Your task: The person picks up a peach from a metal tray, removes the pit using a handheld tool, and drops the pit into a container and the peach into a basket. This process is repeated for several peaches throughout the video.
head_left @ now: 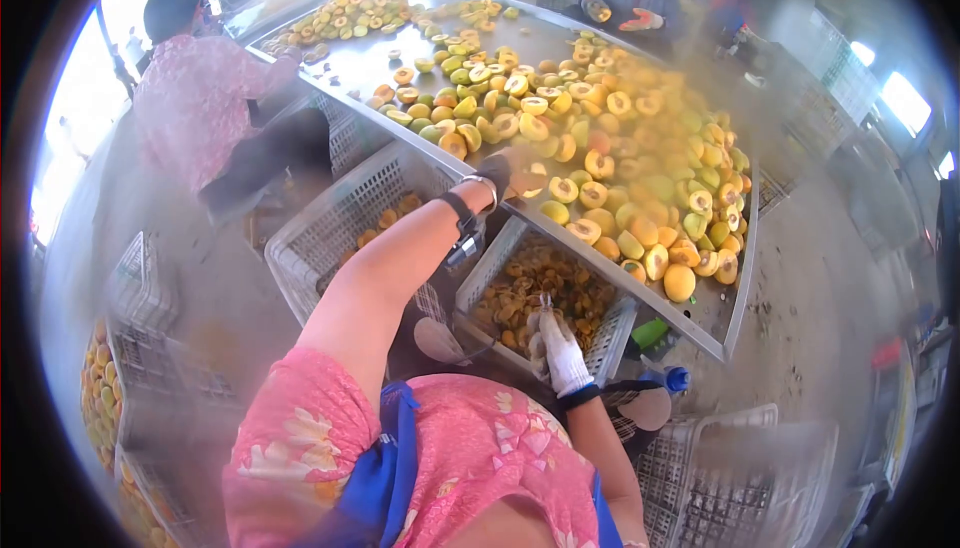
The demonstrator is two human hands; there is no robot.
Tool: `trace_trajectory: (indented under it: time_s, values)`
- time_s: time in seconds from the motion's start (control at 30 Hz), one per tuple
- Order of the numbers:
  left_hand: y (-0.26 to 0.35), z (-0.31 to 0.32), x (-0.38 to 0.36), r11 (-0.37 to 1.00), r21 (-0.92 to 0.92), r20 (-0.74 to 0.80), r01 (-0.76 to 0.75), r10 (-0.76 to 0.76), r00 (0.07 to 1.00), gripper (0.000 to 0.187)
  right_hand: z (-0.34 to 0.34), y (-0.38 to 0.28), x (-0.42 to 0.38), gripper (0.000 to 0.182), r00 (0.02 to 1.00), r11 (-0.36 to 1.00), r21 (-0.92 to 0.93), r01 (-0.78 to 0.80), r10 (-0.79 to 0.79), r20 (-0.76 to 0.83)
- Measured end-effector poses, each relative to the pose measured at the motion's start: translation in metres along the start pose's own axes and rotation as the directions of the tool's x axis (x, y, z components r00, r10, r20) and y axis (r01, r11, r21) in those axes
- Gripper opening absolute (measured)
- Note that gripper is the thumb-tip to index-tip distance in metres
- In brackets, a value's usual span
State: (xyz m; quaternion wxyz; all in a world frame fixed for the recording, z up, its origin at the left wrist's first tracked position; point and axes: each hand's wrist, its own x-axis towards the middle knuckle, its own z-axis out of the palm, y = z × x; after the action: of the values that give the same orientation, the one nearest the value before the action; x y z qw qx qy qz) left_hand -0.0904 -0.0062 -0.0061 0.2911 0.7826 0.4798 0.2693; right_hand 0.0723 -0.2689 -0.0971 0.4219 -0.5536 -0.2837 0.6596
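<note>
My left hand [508, 170] reaches to the near edge of the metal table, right at the halved yellow peaches [533, 128]. Its fingers are blurred and overlap the fruit there, so I cannot tell whether they grip a piece. A wristband and a dark strap circle that wrist. Lower down, my right hand [560, 350] wears a white glove and is closed around a small metal-tipped tool [545, 301]. This hand is over a crate [478, 280] of brownish pits and scraps below the table edge.
Many more peach halves lie heaped across the metal table [350, 53]. Left of my knees stands a crate [300, 238] with some peach halves inside. A blue-capped bottle [678, 379] and stacked crates [720, 468] are at right. Co-workers [195, 98] sit or stand around the table.
</note>
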Motion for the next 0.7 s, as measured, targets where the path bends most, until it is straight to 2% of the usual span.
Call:
trace_trajectory:
  time_s: [0.03,0.07,0.1,0.13,0.17,0.27,0.3,0.33,0.4,0.43,0.5,0.6,0.7]
  values:
    - [-0.007,0.008,-0.004,0.983,-0.182,-0.088,-0.039,0.023,0.996,0.054,0.002,-0.004,-0.001,0.039,0.999,0.999,-0.019,0.045,-0.046,-0.019]
    - [-0.002,0.013,-0.014,0.884,-0.467,-0.082,0.011,-0.056,0.995,0.05,0.004,-0.009,-0.002,0.038,0.995,0.995,-0.039,0.088,-0.09,-0.038]
    - [0.006,0.021,-0.024,0.703,-0.708,-0.048,0.059,-0.132,0.99,0.045,0.005,-0.014,-0.003,0.036,0.991,0.991,-0.037,0.125,-0.126,-0.033]
    - [0.011,0.03,-0.034,0.456,-0.884,0.01,0.101,-0.198,0.98,0.041,0.003,-0.017,0.001,0.032,0.985,0.984,-0.063,0.17,-0.171,-0.016]
    - [0.011,0.037,-0.044,0.339,-0.935,0.041,0.101,-0.179,0.983,0.031,0.006,-0.024,-0.002,0.029,0.974,0.97,-0.111,0.216,-0.222,-0.046]
    - [0.024,0.058,-0.073,-0.044,-0.998,0.059,0.053,-0.125,0.99,0.024,0.017,-0.043,-0.01,0.022,0.926,0.912,-0.226,0.342,-0.368,-0.086]
    - [0.029,0.059,-0.084,-0.144,-0.984,0.12,0.104,-0.111,0.987,0.023,0.022,-0.05,-0.014,0.022,0.936,0.928,-0.197,0.315,-0.339,-0.099]
    - [0.032,0.064,-0.092,-0.182,-0.978,0.129,0.106,-0.117,0.985,0.023,0.014,-0.043,-0.001,0.029,0.855,0.811,-0.348,0.47,-0.517,-0.05]
    - [0.037,0.073,-0.103,-0.252,-0.962,0.142,0.106,-0.129,0.981,0.024,0.012,-0.041,0.004,0.035,0.819,0.755,-0.429,0.495,-0.571,-0.06]
    - [0.038,0.073,-0.105,-0.279,-0.951,0.156,0.135,-0.053,0.986,0.024,0.011,-0.038,0.007,0.04,0.796,0.723,-0.468,0.508,-0.602,-0.065]
    - [0.041,0.078,-0.114,-0.3,-0.943,0.162,0.144,-0.034,0.986,0.022,0.008,-0.029,0.016,0.049,0.733,0.644,-0.539,0.543,-0.676,-0.069]
    - [0.048,0.083,-0.124,-0.296,-0.942,0.18,0.155,-0.058,0.982,0.021,0.016,-0.039,0.002,0.04,0.802,0.728,-0.491,0.478,-0.59,-0.094]
    - [0.048,0.089,-0.128,-0.292,-0.941,0.197,0.17,-0.067,0.978,0.021,0.02,-0.044,-0.004,0.042,0.816,0.743,-0.5,0.446,-0.567,-0.115]
